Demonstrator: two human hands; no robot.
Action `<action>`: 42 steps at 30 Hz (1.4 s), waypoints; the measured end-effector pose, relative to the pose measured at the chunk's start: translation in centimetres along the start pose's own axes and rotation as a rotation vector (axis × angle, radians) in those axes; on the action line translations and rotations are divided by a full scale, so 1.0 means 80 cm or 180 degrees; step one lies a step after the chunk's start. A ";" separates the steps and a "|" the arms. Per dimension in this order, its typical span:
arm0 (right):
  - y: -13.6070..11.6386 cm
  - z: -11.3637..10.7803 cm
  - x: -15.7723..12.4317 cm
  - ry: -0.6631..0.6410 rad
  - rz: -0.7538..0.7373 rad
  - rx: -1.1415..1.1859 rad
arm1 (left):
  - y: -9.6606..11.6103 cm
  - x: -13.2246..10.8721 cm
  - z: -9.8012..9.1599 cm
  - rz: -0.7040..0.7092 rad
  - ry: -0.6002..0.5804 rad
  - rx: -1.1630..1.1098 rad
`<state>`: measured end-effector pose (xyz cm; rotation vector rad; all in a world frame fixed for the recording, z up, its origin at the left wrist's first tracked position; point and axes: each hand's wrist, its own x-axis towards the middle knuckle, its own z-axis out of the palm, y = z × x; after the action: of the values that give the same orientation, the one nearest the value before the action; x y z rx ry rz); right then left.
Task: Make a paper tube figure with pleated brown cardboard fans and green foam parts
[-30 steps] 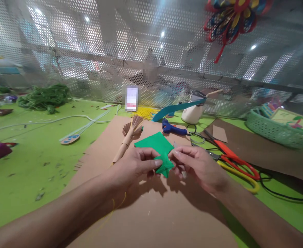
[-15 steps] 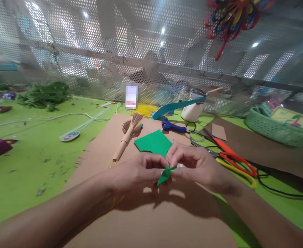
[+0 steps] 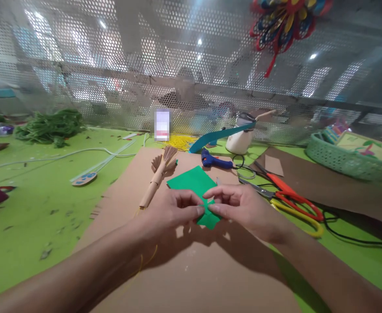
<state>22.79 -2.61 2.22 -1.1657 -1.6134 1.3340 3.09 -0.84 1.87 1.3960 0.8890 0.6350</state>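
Between the fingertips of my left hand point(image 3: 174, 213) and my right hand point(image 3: 243, 208) is a small folded green paper piece point(image 3: 209, 219), pinched from both sides. Its lower part fans out below my thumbs. Just behind it, a larger green paper sheet point(image 3: 192, 180) lies on the brown cardboard point(image 3: 191, 274). A rolled brown paper figure with fanned, pleated ends point(image 3: 154, 180) rests to the left of the sheet, above my left wrist. Yellow thread point(image 3: 141, 263) trails by my left forearm.
A blue glue gun point(image 3: 215, 160) lies behind my right hand. Red-handled scissors point(image 3: 288, 191) and yellow-handled scissors point(image 3: 295, 215) are to the right. Farther back stand a white container point(image 3: 239, 141) with a teal strip, a green basket point(image 3: 350, 161) and green yarn point(image 3: 49, 126).
The small green piece has turned and opened out between my fingers, showing a wider face. My right hand has moved slightly left. The whole view has shifted a little.
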 end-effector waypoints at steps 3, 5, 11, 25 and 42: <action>0.006 -0.002 0.003 0.0147 -0.0099 0.0298 | -0.004 0.003 0.001 -0.0005 -0.0006 -0.0019; 0.011 -0.003 0.006 0.0185 -0.0087 0.0669 | -0.007 0.006 0.001 0.0080 0.0115 -0.0090; 0.014 -0.001 0.008 -0.0103 0.0029 0.1066 | -0.009 0.006 0.000 0.0247 0.0438 -0.0429; 0.014 0.001 0.004 -0.0096 0.0033 0.0723 | -0.011 0.008 -0.007 0.0196 0.0148 -0.1363; 0.017 0.012 0.005 -0.0047 0.0102 0.1285 | -0.016 0.011 -0.002 0.0245 0.0347 -0.0901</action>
<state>22.04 -2.47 0.69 -0.9386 -1.2592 1.6002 3.27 -0.14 0.51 1.1530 0.7986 0.8674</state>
